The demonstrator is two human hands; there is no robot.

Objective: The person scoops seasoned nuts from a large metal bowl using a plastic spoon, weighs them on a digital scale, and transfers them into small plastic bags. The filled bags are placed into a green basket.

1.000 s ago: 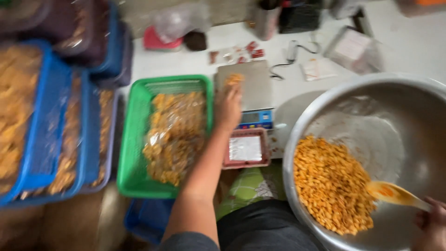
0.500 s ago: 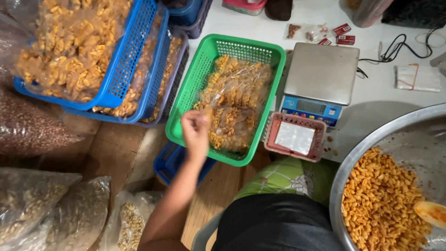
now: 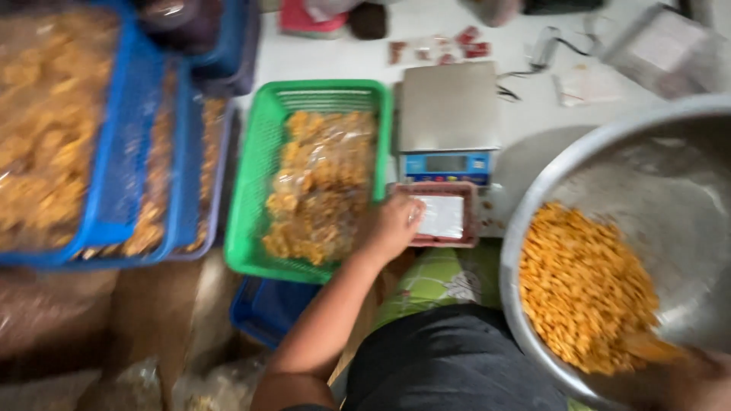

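Head view, blurry frame. Left hand [image 3: 394,226] sits at frame centre, fingers curled over the left edge of a small red tray [image 3: 438,215] holding white slips; looks like it is gripping or picking from it, but the blur hides whether anything is pinched. Red tray lies just below the digital scale [image 3: 448,122], touching its front edge, long axis running left-right across the frame, open side up.

Right hand [image 3: 704,380] is at the lower right corner, closed around the handle of an orange scoop [image 3: 647,346] that rests in the heap of orange snack pieces [image 3: 582,285] inside the big steel bowl [image 3: 609,152]. Scoop points up-left into the heap, handle toward the lower right corner.

Progress, judged from the layout: a green basket [image 3: 263,167] at centre-left already holds several filled clear bags [image 3: 320,183], stacked with the pile's long axis top-to-bottom. Blue crates [image 3: 122,152] at upper left are packed with more filled bags. The bowl is still about a third full of loose snack, so plenty is left to bag. The scale platform is bare, nothing being weighed right now.
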